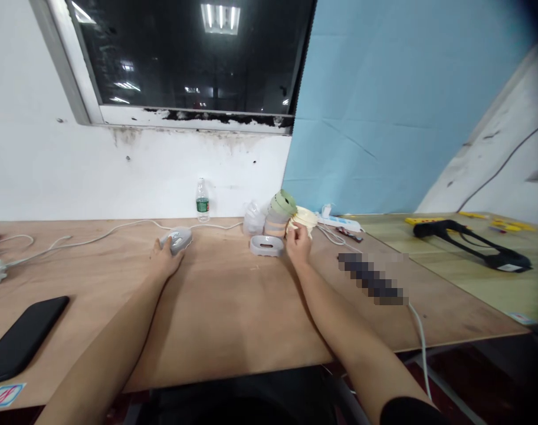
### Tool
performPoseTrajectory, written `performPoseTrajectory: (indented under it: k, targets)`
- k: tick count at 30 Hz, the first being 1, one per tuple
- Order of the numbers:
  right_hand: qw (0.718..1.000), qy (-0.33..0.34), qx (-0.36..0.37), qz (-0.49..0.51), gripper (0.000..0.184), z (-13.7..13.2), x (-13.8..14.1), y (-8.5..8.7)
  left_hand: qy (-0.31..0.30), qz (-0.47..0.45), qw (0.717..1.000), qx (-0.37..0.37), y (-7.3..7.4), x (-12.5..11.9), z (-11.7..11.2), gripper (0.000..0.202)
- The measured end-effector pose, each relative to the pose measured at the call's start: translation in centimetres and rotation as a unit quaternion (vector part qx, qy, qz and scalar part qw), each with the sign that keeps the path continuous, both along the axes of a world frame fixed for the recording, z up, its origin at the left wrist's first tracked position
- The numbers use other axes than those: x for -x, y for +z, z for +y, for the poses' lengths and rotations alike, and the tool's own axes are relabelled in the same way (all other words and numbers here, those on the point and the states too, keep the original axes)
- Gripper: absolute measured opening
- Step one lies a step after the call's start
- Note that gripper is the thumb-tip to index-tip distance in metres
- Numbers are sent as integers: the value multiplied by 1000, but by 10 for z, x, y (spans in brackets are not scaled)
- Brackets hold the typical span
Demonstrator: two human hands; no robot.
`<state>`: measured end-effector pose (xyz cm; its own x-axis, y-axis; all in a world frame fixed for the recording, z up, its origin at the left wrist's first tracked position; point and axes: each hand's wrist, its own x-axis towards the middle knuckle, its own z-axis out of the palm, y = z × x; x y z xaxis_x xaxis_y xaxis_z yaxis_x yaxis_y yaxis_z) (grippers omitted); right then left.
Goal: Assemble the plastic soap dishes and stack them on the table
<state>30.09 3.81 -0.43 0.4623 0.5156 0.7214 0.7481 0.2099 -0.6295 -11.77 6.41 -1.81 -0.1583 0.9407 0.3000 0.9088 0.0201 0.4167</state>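
On the left, my left hand (163, 257) grips the near edge of a light grey oval dish (187, 237), which holds small pale pieces too small to name. Closed in a pinch, my right hand (299, 243) is on a cream-coloured cup-like item (308, 217) with a ruffled edge. Just left of that hand sits a second grey oval dish (273, 250) with a dark slot in its middle. Behind this dish a light green cup (281, 202) leans, tilted, on a stack of pale cups (275, 227). A crumpled clear plastic bag (253, 219) touches the stack's left side.
A clear bottle (202, 203) with a green label stands by the wall. White cables run along the table's (233, 313) back. A black phone-like slab (25, 336) lies at left; a power strip (344, 223) and a blurred-out dark object (373, 280) lie at right, near a black frame (472, 245).
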Motion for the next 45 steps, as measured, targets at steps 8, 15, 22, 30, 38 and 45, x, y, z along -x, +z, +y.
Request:
performPoseTrajectory:
  k: [8, 15, 22, 30, 38, 45]
  targets:
    - [979, -175, -61, 82, 51, 10, -75, -13, -5, 39, 999, -18, -3, -1, 3, 73]
    - [992, -113, -45, 32, 63, 23, -78, -20, -13, 72, 997, -25, -3, -4, 1, 67]
    - [995, -95, 7, -26, 65, 30, -81, -19, 85, 33, 995, -31, -4, -4, -1, 77]
    - [995, -79, 18, -57, 63, 37, -80, -17, 130, 20, 990, -51, -3, -2, -5, 82]
    - [997, -78, -16, -7, 49, 38, -84, -18, 16, 96, 988, -120, -2, -25, -18, 65]
    - [990, -122, -64, 31, 42, 30, -84, -16, -57, 137, 981, -123, -6, -39, -22, 59]
